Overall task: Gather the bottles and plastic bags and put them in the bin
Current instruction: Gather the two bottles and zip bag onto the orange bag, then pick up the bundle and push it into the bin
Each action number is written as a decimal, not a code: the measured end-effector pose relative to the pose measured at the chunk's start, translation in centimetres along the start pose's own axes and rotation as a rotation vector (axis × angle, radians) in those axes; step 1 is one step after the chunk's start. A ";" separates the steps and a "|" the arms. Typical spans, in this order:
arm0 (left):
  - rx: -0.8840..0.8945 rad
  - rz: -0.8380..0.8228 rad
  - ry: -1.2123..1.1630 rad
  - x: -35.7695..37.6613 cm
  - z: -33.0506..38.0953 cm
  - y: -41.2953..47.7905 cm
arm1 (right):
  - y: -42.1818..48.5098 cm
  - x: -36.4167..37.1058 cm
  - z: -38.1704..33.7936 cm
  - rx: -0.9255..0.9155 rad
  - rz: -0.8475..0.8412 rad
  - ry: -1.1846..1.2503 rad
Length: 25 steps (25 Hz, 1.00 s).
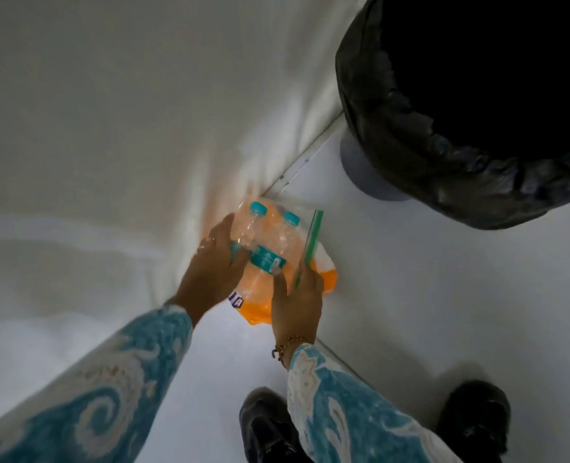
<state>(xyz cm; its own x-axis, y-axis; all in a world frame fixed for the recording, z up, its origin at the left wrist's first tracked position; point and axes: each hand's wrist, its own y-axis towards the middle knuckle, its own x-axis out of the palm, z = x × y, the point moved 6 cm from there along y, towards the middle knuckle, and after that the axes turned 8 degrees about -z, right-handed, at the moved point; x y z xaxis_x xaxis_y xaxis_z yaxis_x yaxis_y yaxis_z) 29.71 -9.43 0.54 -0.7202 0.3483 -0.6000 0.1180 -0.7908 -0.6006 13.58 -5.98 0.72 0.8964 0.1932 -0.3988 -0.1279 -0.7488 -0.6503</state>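
Bottles: two clear plastic bottles (263,242) with teal caps, clasped between both hands above the white floor (410,295).
Left hand: left hand (215,262) grips the bottles' left side.
Right hand: right hand (297,304) pinches a green-edged zip bag (313,238) and an orange plastic bag (327,279) against them.
Bin: black-lined bin (460,111), far right, well apart.

Single head-worn wide-angle view, looking steeply down.

The camera sits above the person's two outstretched arms and faces the white floor (410,295), close enough that the hands fill the centre of frame. The black-lined bin (444,135) occupies the upper right corner, its rim cut off by the frame edge. Two black shoes (267,429) lie at the bottom edge, well below the bin. Straight edges bow from lens distortion. No second view exists for overlap.
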 end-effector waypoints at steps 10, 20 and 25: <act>-0.190 -0.072 -0.113 5.7 -2.9 2.7 | 2.8 1.0 8.3 0.154 -0.262 -0.056; -0.258 -0.165 -0.224 17.7 2.6 -3.9 | 7.5 -12.1 9.5 -0.013 -0.200 -0.638; -0.097 -0.010 0.065 16.3 5.2 -2.1 | 8.8 -11.9 6.6 -0.272 -0.092 -0.918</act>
<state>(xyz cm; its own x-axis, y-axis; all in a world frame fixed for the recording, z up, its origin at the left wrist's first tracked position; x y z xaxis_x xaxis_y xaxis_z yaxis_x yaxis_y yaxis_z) 14.18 -4.67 -5.23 -0.6759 0.3904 -0.6251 0.1788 -0.7360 -0.6529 -1.01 -10.65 -4.50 0.2016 0.5931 -0.7795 0.1329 -0.8050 -0.5781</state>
